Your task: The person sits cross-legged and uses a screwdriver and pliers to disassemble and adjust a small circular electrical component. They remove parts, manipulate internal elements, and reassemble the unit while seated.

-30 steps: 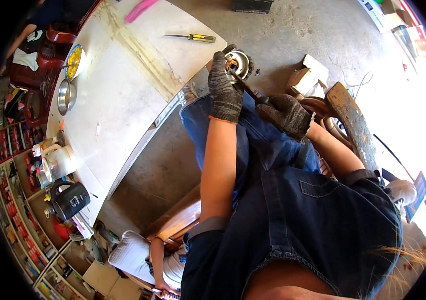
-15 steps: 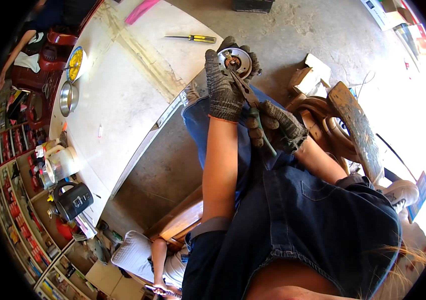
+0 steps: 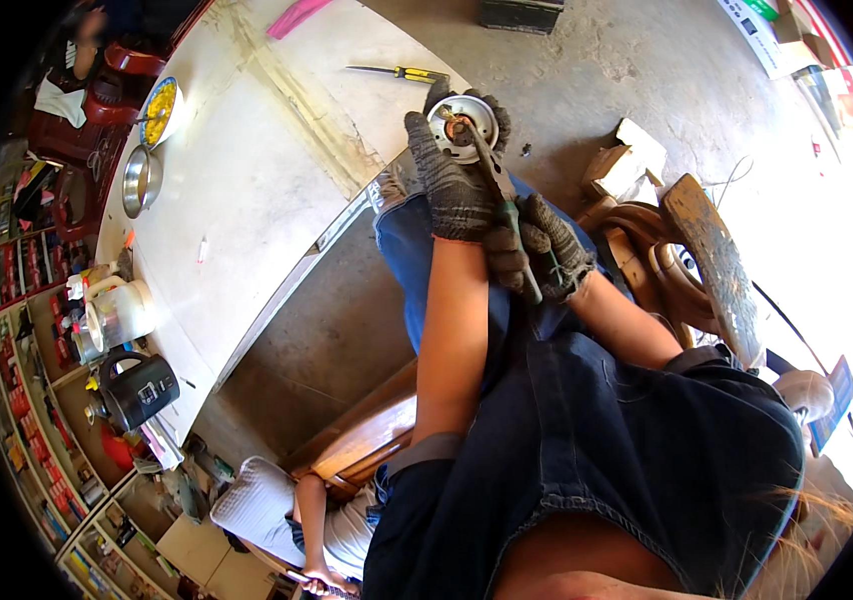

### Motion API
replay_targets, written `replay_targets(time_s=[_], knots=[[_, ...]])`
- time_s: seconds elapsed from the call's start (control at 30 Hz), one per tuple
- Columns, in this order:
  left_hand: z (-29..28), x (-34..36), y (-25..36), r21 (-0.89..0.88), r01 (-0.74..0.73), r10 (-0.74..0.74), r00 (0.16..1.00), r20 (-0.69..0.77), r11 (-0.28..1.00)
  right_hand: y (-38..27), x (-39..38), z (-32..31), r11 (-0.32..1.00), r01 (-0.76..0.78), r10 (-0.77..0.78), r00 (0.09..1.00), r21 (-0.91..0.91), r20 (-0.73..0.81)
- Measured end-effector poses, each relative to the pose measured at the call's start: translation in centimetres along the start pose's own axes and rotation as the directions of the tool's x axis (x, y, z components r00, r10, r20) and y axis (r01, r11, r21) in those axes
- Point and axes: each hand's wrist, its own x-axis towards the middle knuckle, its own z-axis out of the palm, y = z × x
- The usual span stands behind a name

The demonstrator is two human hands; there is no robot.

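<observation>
My left hand (image 3: 450, 185), in a dark knitted work glove, is closed around a round silver metal cup-shaped part (image 3: 487, 117) with copper-coloured pieces at its centre. My right hand (image 3: 544, 248), gloved the same way, grips green-handled pliers (image 3: 496, 180). The plier jaws point away from me and reach the copper-coloured centre of the part. Whether they pinch anything there is too small to tell. Both hands are over my lap, beside the near corner of the white table (image 3: 277, 180).
A yellow-and-black screwdriver (image 3: 417, 74) lies on the table near its corner. Along the left stand a bowl of yellow food (image 3: 160, 112), a metal bowl (image 3: 137, 182), a clear jug (image 3: 123, 312) and a black kettle (image 3: 142, 390). Right of me is a worn wooden bench (image 3: 712, 260). Another person's arm (image 3: 313, 530) shows below.
The pliers have turned more upright, with their jaws further over the part's centre and their handles closer together. My right hand has drawn nearer my left wrist. The view has shifted slightly.
</observation>
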Motion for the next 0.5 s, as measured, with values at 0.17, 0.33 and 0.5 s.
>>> replay_targets(time_s=[0.17, 0.33, 0.5], knots=[[-1.2, 0.6, 0.8, -0.01, -0.031, 0.032, 0.999, 0.018, 0.999, -2.4, -1.4, 0.2, 0.627, 0.112, -0.29, 0.952, -0.771, -0.098], [-0.6, 0.7, 0.2, 0.003, 0.009, -0.009, 1.0, 0.023, 1.0, -3.9, -2.4, 3.8, 0.141, -0.185, -0.461, 0.857, -0.973, -0.229], [-0.6, 0.7, 0.7, 0.098, -0.014, 0.021, 0.997, -0.08, 0.995, -3.8, -2.6, 3.6, 0.001, -0.212, -0.524, 0.832, -0.977, -0.181]])
